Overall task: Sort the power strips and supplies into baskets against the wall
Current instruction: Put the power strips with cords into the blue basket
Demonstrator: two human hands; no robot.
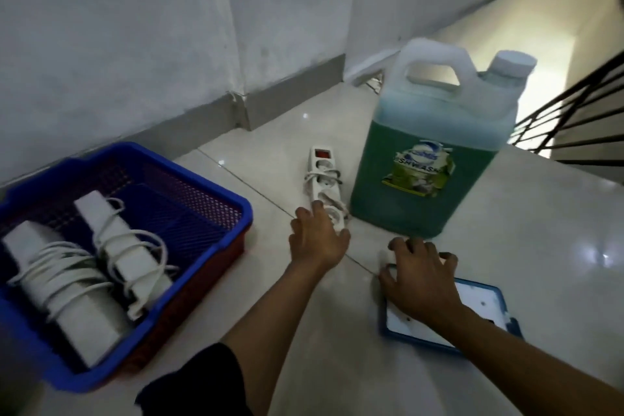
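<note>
A blue mesh basket [216,199] stands on the floor at the left, nested over a red one, and holds two white power strips [118,246] wrapped in their cords. A third white power strip [322,169] with a red switch lies on the tiles beside a large jug of green dishwashing liquid [429,159]. My left hand [317,238] rests on the near end of that strip, fingers spread over it. My right hand [422,277] lies flat on a white pad with a blue frame [472,311] on the floor.
A white wall with a grey skirting runs behind the baskets. A black stair railing [574,118] and a stairwell drop off at the right. Pale glossy tiles cover the floor around the jug.
</note>
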